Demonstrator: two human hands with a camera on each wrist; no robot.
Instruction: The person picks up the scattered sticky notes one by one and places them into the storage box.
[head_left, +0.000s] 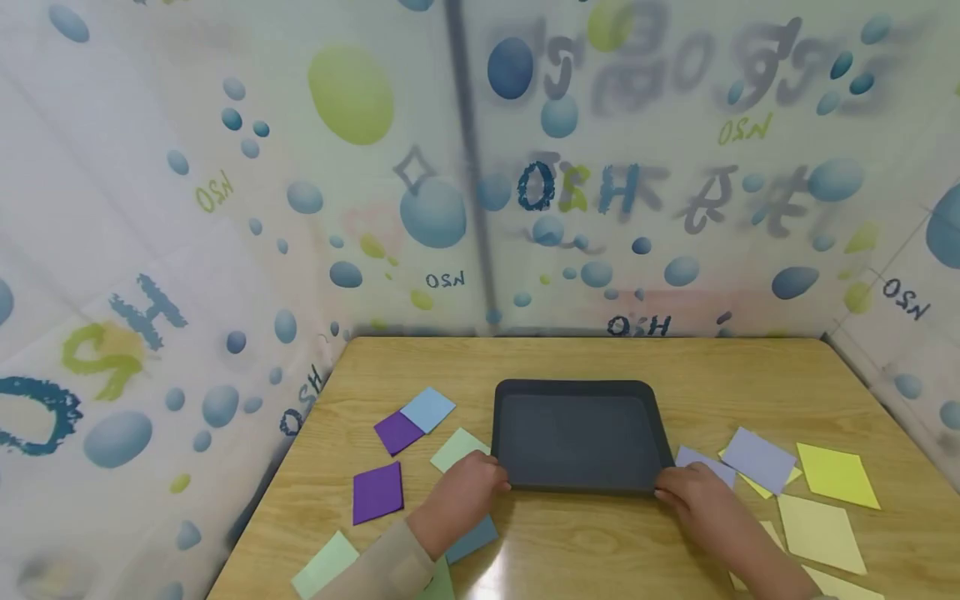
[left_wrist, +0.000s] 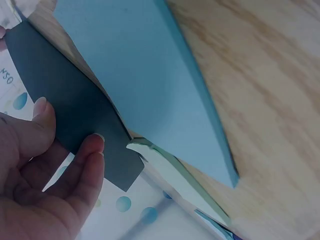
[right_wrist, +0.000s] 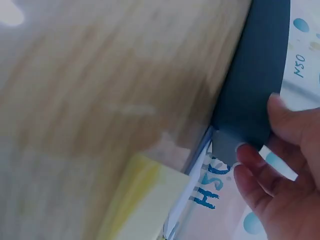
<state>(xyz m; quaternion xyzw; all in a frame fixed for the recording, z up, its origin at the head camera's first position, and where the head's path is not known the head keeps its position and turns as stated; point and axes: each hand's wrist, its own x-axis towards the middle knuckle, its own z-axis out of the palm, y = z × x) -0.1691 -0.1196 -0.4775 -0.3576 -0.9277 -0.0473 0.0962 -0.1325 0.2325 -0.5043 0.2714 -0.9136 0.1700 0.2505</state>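
A dark grey rectangular tray with a raised rim is at the middle of the wooden table. My left hand grips its near left corner, and my right hand holds the near right one. In the left wrist view, the thumb lies at the edge of the tray with fingertips against its outer wall. The right wrist view shows a similar pinch at the end of the tray. A blue paper square lies beside my left hand, partly hidden by the forearm.
Left of the tray lie purple squares, a light blue square and pale green squares. Lavender squares and several yellow squares spread on the right. A printed curtain hangs behind the table.
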